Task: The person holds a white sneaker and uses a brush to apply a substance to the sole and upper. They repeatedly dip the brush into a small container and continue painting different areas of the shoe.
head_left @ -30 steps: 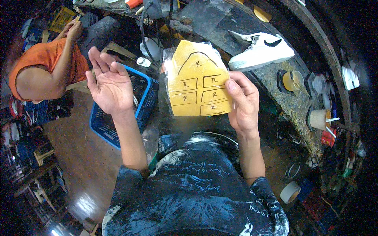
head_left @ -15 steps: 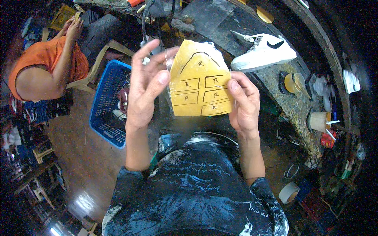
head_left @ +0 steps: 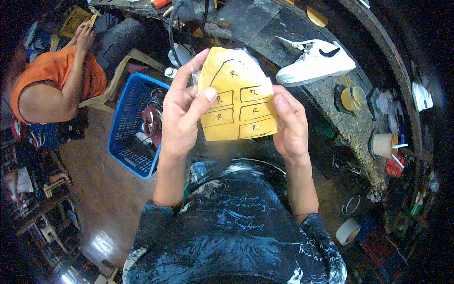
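Note:
Between my two hands is a yellow sheet (head_left: 236, 111) in clear plastic film, with a rounded top and a straight lower edge. Dark pen lines on it form an arch and several boxes, each with a handwritten mark. My left hand (head_left: 183, 116) grips its left side, thumb on the front and fingers behind. The right edge is held by my right hand (head_left: 292, 123), its thumb in front; the fingers behind are partly hidden. Beyond it to the right, a white sneaker (head_left: 316, 64) with a dark curved side mark lies on the dark workbench (head_left: 253, 23).
A blue plastic basket (head_left: 113, 137) with maroon and white items stands to my left. Beyond it sits a person in orange (head_left: 59, 85) on a chair. Along the bench at right are a cup of yellowish stuff (head_left: 352, 99) and a tub with sticks (head_left: 384, 144). A tape roll (head_left: 347, 232) lies lower right.
My left hand has moved right and closed onto the sheet's left side, its thumb now on the front. The sheet has shifted slightly left. My right hand keeps its hold.

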{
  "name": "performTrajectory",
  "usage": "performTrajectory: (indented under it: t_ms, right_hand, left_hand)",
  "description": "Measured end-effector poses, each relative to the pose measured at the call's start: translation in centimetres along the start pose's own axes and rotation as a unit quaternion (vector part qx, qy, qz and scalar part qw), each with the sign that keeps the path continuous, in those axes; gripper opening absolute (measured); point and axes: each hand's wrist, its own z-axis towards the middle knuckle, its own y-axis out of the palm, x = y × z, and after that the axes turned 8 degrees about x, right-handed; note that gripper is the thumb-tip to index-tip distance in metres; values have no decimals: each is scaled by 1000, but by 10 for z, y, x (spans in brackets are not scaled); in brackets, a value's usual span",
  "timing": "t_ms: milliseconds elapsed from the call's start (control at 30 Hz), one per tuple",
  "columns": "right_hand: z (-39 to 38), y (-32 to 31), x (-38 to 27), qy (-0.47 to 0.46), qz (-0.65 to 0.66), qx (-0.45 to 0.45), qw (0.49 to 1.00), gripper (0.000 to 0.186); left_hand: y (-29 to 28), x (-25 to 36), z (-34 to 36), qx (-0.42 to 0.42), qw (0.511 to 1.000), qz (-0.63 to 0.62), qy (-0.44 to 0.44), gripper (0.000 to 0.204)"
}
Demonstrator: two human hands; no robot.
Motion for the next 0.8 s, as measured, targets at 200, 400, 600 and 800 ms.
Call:
performTrajectory:
  t_ms: [200,400,600,800]
  right_hand:
    - [-1,2,-3,-15,-86,-26,996,34]
    - [-1,5,-4,-8,-64,-15,998,33]
    - [-3,7,-5,-1,-65,-18,998,35]
    - [-4,7,-6,-1,-69,-18,997,35]
  left_hand:
    - [1,-2,2,29,999,25,27,64]
    - [0,-2,1,25,999,29,33,64]
    - [0,-1,0,25,999,27,33,64]
    - [-1,1,-1,21,999,13,30,60]
